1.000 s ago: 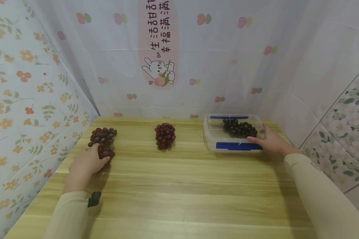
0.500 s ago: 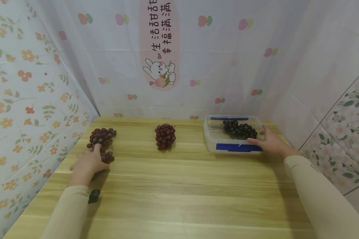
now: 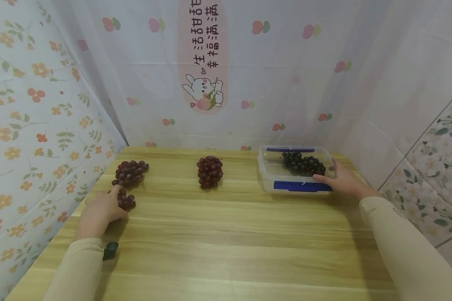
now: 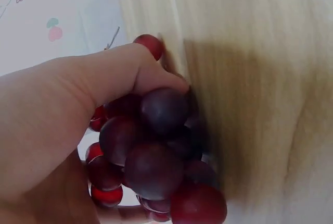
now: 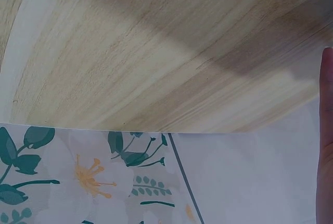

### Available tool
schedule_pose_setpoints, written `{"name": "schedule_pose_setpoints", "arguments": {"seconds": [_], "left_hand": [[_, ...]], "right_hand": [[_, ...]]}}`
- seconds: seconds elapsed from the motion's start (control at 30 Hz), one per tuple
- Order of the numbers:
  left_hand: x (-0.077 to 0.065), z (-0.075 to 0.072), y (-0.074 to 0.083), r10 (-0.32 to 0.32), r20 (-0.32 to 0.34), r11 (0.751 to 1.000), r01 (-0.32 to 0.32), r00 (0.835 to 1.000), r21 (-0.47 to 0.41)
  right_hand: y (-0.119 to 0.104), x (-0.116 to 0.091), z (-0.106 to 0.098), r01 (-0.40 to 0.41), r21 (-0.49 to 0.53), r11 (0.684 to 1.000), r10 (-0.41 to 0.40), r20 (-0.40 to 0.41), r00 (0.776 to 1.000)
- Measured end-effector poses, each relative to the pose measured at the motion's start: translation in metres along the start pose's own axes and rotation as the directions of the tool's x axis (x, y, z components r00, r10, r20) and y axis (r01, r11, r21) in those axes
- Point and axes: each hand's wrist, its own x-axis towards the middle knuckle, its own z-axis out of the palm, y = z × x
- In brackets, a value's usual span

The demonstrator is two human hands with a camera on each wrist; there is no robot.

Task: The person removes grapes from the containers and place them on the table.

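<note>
My left hand (image 3: 99, 211) holds a bunch of dark red grapes (image 3: 126, 201) at the table's left side. In the left wrist view, the thumb curls over the top of the grapes (image 4: 156, 166), with fingers partly visible beneath. Just beyond lies a second red bunch (image 3: 131, 172). My right hand (image 3: 342, 179) grips the right end of a clear plastic food container (image 3: 265, 177), thumb over its rim. Inside the container lies a bunch of black grapes (image 3: 303, 163). Only a finger (image 5: 326, 130) of that hand appears in the right wrist view.
Another red grape bunch (image 3: 209, 171) lies at the middle back of the wooden table (image 3: 229, 242). Blue latches (image 3: 303, 186) line the container's long sides. Patterned cloth (image 3: 154, 83) hangs behind the table, and flowered coverings stand on both sides.
My left hand has drawn its grapes slightly left and toward me, and the gap to the bunch beyond has widened. The right hand and container stay where they were.
</note>
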Motion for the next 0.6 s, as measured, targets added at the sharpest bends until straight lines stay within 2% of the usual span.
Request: {"name": "schedule_pose_setpoints", "arguments": {"seconds": [0.23, 0.47, 0.6], "left_hand": [[-0.003, -0.001, 0.005, -0.042, 0.023, 0.999, 0.042, 0.999, 0.008], [-0.008, -0.007, 0.017, -0.017, 0.071, 1.0, 0.015, 0.997, 0.024], [-0.01, -0.009, 0.02, -0.036, 0.079, 0.999, 0.034, 0.996, 0.02]], "right_hand": [[0.001, 0.0, -0.001, -0.001, -0.002, 1.0, 0.001, 0.002, 1.0], [0.0, 0.0, -0.004, 0.004, -0.002, 1.0, -0.004, -0.001, 1.0], [0.001, 0.0, -0.003, 0.009, -0.004, 1.0, -0.009, 0.0, 1.0]]}}
